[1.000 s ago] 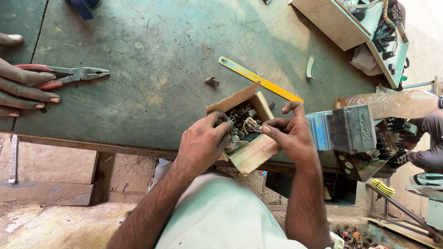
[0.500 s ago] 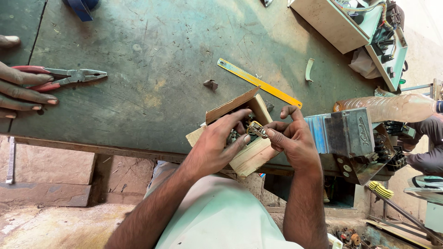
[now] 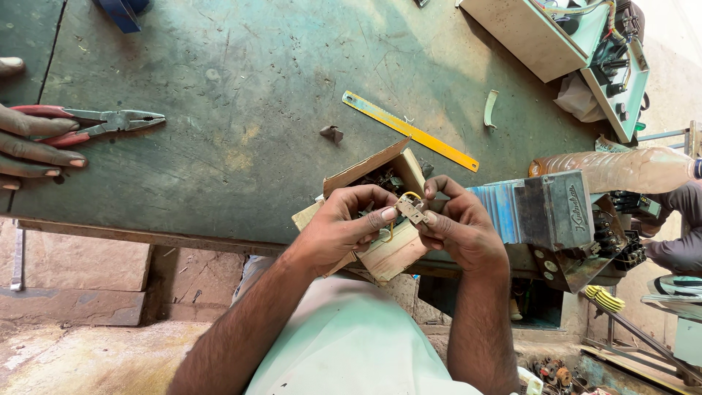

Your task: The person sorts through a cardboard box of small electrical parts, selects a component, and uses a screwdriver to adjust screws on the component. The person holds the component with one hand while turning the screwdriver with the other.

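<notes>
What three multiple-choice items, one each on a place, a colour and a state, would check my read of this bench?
1. Where does the yellow ruler lie?
A. on the green bench top
B. inside the cardboard box
C. on the floor

2. What colour are the handles of the pliers?
A. blue
B. red
C. black

3. How is the small metal part held?
A. lying loose on the bench
B. in the left hand alone
C. between both hands

A: it lies flat beyond the cardboard box.
B: red grips by another person's hand.
C: left hand and right hand pinch it.
</notes>
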Available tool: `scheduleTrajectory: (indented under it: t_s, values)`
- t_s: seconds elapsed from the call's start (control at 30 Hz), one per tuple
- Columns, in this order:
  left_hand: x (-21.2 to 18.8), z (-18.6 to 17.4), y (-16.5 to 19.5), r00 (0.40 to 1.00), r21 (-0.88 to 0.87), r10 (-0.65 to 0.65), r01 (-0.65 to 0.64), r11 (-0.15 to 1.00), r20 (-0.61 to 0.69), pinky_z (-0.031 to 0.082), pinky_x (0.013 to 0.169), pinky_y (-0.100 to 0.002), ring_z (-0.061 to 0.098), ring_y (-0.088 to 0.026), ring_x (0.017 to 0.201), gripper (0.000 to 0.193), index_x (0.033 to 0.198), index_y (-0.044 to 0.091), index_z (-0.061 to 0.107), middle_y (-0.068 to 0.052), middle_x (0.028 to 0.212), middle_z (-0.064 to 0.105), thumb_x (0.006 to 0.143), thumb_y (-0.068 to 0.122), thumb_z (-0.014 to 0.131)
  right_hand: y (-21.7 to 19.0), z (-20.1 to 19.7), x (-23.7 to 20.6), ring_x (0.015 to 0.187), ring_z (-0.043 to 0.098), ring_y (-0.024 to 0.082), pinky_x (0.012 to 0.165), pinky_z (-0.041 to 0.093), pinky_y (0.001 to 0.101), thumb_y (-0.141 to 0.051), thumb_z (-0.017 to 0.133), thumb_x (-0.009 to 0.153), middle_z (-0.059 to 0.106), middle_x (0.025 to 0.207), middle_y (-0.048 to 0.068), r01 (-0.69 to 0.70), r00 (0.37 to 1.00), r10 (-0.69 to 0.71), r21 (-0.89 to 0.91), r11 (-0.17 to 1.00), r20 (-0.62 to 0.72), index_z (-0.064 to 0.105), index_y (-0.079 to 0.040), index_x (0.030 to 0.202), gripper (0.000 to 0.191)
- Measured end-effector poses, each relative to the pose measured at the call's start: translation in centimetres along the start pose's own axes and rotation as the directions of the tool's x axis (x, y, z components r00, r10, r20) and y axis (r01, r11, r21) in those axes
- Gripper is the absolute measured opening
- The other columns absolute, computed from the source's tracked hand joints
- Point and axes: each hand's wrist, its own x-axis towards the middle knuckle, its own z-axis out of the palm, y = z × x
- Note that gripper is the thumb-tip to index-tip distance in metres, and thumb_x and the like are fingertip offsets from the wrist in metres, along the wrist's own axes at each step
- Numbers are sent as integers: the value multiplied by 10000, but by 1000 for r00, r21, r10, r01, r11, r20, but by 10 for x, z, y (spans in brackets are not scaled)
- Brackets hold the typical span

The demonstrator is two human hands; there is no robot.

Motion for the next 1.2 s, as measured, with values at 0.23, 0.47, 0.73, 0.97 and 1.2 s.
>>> scheduleTrajectory:
  t_s: [0.23,0.47,0.73,0.97,1.2]
  values:
    - [-2,8,5,964,473,264,-219,854,-31,541,791,-275,641,-83,901,209,1141,15,693,-11,978,722,995,163,674,2,-1,1,722,641,95,529,448,205,-59,737,959,707,889,118,-19,998,17,35,999,64,513,12,1283,400]
    - [-6,17,23,963,526,259,-257,811,73,560,915,-324,663,-133,1001,180,1141,8,687,-69,1048,739,994,104,652,-9,1,-1,670,591,57,504,408,168,-90,768,935,702,879,98,-31,993,38,-63,998,109,458,2,1329,510]
    - [-17,24,29,852,796,478,-434,422,212,597,845,-360,733,-245,1025,276,1142,75,710,-82,1091,720,893,-39,671,-19,7,-9,657,575,35,478,366,152,-64,758,881,689,852,72,-85,993,101,-237,968,55,455,-16,1284,506]
    - [-12,28,30,872,846,447,-384,369,201,631,838,-354,740,-236,1017,356,1060,107,715,-65,1129,675,783,-105,645,-21,11,-15,656,531,21,533,387,163,-75,694,940,645,792,15,-162,986,163,-473,866,-39,527,-34,1281,382]
    - [-3,25,24,858,885,499,-323,335,124,613,839,-386,725,-247,1027,294,1065,93,681,-64,1115,649,835,-86,645,-19,27,-14,797,650,76,659,567,246,-82,659,968,698,864,21,-73,989,-39,-714,697,-140,559,-19,1333,384]
